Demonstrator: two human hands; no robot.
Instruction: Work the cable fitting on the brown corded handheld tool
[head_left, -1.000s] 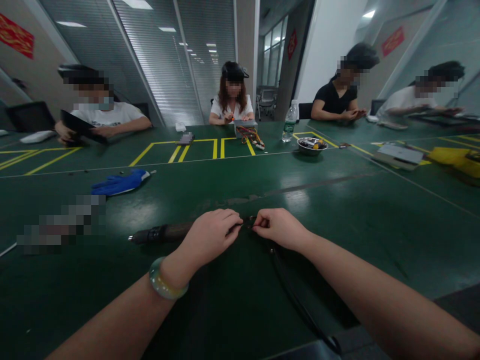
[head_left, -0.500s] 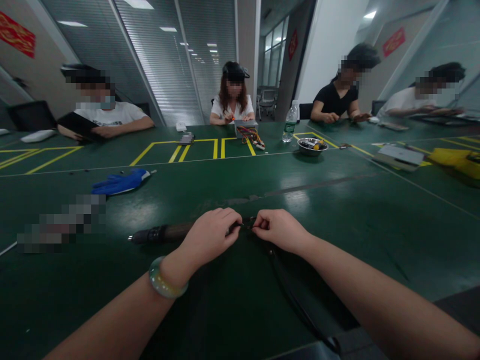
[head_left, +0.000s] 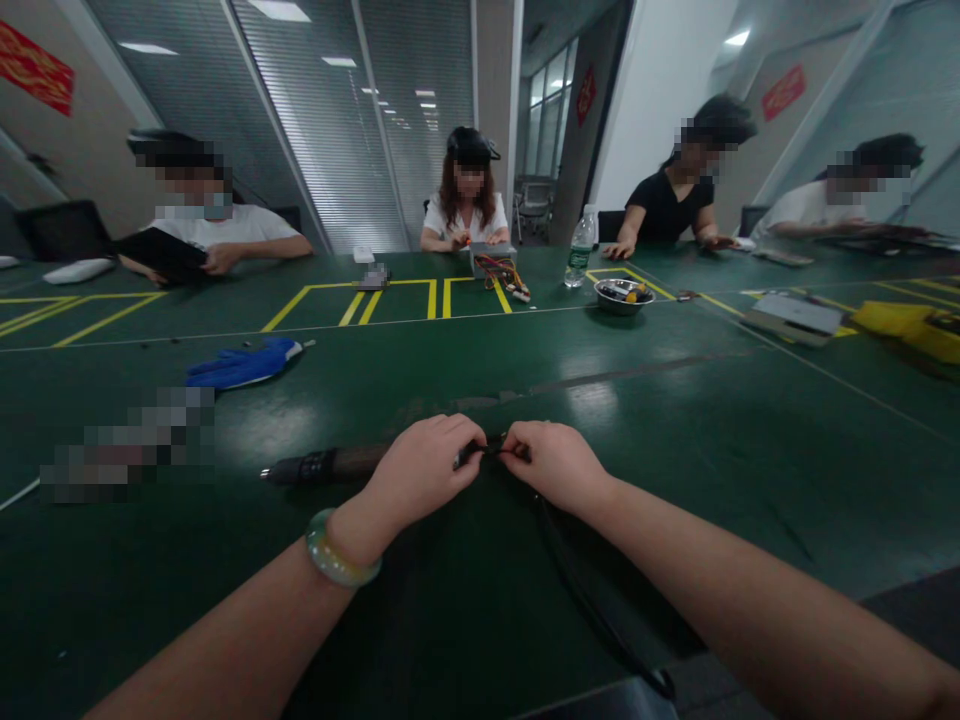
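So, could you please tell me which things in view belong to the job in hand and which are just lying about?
Likely in use:
thin dark piece, pinched by left hand and right hand
dark cylindrical tool
black cable

Seemingly just lying about:
blue glove
water bottle
metal bowl

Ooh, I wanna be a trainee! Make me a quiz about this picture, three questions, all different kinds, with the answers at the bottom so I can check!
1. Multiple choice: where is the small dark piece?
A) inside the bottle
B) at the fingers
C) under the glove
2. True or false: the bangle is on the same arm as the right hand.
3. Fill in the blank: the long dark tool lies partly hidden behind the ___ hand.

Key:
1. B
2. False; it is on the other arm.
3. left hand
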